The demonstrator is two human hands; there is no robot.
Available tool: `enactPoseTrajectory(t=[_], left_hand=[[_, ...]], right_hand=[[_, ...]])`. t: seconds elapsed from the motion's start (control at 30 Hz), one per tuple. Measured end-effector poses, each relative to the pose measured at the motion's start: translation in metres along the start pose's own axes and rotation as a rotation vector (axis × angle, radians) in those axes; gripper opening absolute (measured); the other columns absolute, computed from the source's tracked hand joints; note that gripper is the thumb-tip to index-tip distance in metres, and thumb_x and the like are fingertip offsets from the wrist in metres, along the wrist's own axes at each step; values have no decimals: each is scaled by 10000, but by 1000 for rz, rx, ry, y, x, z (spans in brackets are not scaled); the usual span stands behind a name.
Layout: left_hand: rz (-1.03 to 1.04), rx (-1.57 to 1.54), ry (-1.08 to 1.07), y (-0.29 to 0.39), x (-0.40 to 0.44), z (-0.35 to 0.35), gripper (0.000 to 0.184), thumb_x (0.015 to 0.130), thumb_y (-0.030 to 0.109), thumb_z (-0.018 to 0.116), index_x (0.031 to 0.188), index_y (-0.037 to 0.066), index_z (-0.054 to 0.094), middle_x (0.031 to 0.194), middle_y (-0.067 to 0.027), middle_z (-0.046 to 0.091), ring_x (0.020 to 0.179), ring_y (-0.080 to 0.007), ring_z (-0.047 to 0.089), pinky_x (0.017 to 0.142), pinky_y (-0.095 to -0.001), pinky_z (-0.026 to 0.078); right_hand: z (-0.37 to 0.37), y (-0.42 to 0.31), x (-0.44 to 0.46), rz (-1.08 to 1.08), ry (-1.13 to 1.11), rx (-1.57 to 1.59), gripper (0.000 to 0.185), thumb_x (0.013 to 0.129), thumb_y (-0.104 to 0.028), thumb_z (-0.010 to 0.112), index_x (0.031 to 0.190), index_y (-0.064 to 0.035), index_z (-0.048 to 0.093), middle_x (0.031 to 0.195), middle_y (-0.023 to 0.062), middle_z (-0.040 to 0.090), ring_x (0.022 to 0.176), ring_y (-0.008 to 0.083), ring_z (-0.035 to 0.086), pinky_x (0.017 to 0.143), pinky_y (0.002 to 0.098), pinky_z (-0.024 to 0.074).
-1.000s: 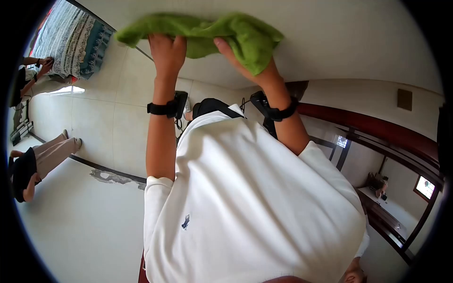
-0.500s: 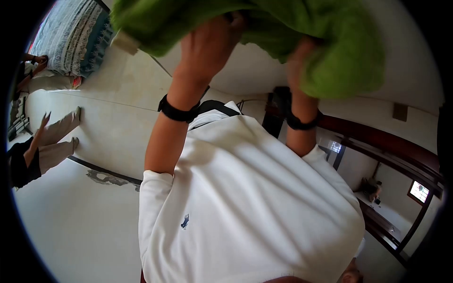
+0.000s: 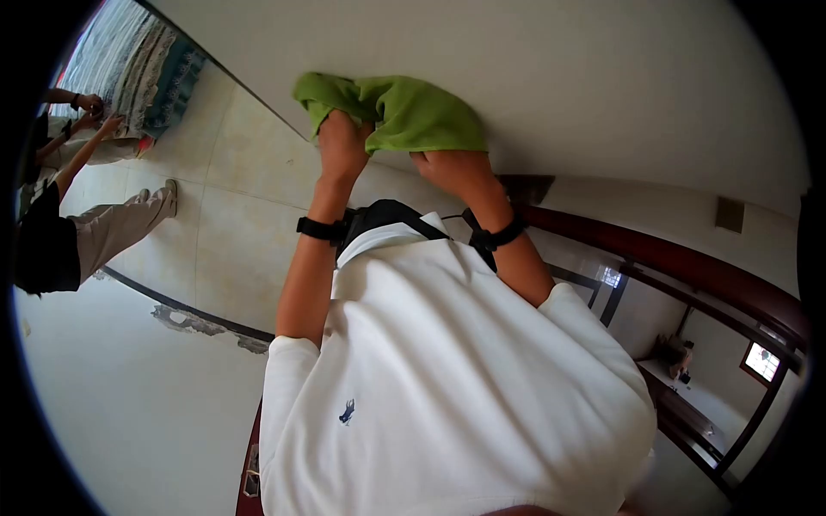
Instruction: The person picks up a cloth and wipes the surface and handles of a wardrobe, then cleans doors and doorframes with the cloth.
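Observation:
A soft green cloth (image 3: 422,112), bunched and folded over, hangs between my hands in front of a pale surface. My left hand (image 3: 342,148) grips its left part from below, the fingers mostly hidden in the folds. Lower on the right, my right hand (image 3: 456,170) holds the cloth's near edge, with most of its fingers covered by the fabric. The hands are a short distance apart. Each wrist wears a black band.
On the left a person in a dark top and beige trousers (image 3: 129,225) reaches to striped, fringed textiles (image 3: 142,73), beside another person's hands (image 3: 88,105). A pale wall (image 3: 602,95) rises ahead. To the right runs a dark red wooden frame (image 3: 688,265) with glass.
The green cloth has moved down from the top edge, farther from my head, and looks smaller. My hands have come closer together. The person on the left now reaches to the textiles.

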State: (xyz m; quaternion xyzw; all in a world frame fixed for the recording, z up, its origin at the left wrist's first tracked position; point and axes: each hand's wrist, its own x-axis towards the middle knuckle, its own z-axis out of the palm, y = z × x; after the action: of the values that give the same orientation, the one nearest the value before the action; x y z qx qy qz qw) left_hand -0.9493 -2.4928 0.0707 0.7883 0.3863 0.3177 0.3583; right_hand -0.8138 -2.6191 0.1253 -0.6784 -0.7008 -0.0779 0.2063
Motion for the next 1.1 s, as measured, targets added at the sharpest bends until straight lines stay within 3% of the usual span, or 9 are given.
enactPoseTrajectory(t=[0.13,0.23,0.3,0.4,0.5,0.77,0.9,1.03,1.1], left_hand=[[393,102,237,62,32,-19,225,758,207,687,766,-14,648,620,-195,592,559,-400,576,525,-473,460],[521,125,142,126,42,-20,179,758,202,682,787,28,654,646,-151,598,576,-341,581,528,-450,449],[807,-52,143,166,37,-6,386,771,52,619,1149,-15,570,1142,-203,593,1047,-340,570,906,-408,456],[932,53,204,143,23,37,167,764,186,676,884,71,670,792,-110,649,704,-298,625,618,-414,490],[995,15,143,123,7,61,205,783,179,659,971,98,668,954,-69,665,854,-281,636,739,-397,509],[767,-37,-491,51,-52,113,359,818,165,637,1155,51,591,1211,-166,569,1095,-385,531,949,-469,418],[765,-73,-370,51,-62,80,369,810,136,633,1163,45,579,1207,-177,565,1106,-389,521,956,-476,411],[416,-53,-220,96,-33,20,404,793,130,669,1165,18,558,1199,-205,551,1105,-399,501,941,-471,397],[267,-135,-149,128,-18,4,413,787,130,687,1158,7,554,1201,-220,542,1106,-404,491,935,-469,391]], right_hand=[[-75,6,-13,73,335,-161,332,802,-213,673,1099,-65,652,1127,136,640,1045,306,596,920,438,462],[-115,25,-32,160,457,-102,375,813,-256,688,1141,-78,647,1198,116,619,1115,302,569,967,452,430],[-121,52,-59,159,459,-189,401,804,-271,700,1155,-85,643,1208,104,616,1116,295,571,970,446,429],[-104,68,-80,172,482,-267,443,787,-295,720,1176,-100,639,1210,80,620,1095,275,587,953,429,445],[-83,75,-101,193,491,-273,464,772,-321,739,1176,-116,638,1190,79,630,1068,264,602,921,413,468],[-48,86,-161,313,195,-193,501,784,-212,729,1237,-64,573,1233,134,588,1143,326,552,970,452,441],[-81,57,-146,330,239,-148,484,787,-158,707,1237,-51,566,1257,143,577,1169,329,541,1002,444,421],[-112,54,-115,222,244,58,535,740,-211,756,1222,-57,582,1292,144,561,1198,324,521,1021,478,390],[-113,38,-60,69,274,-247,510,759,-239,740,1218,-75,590,1278,124,573,1179,316,531,994,483,404]])
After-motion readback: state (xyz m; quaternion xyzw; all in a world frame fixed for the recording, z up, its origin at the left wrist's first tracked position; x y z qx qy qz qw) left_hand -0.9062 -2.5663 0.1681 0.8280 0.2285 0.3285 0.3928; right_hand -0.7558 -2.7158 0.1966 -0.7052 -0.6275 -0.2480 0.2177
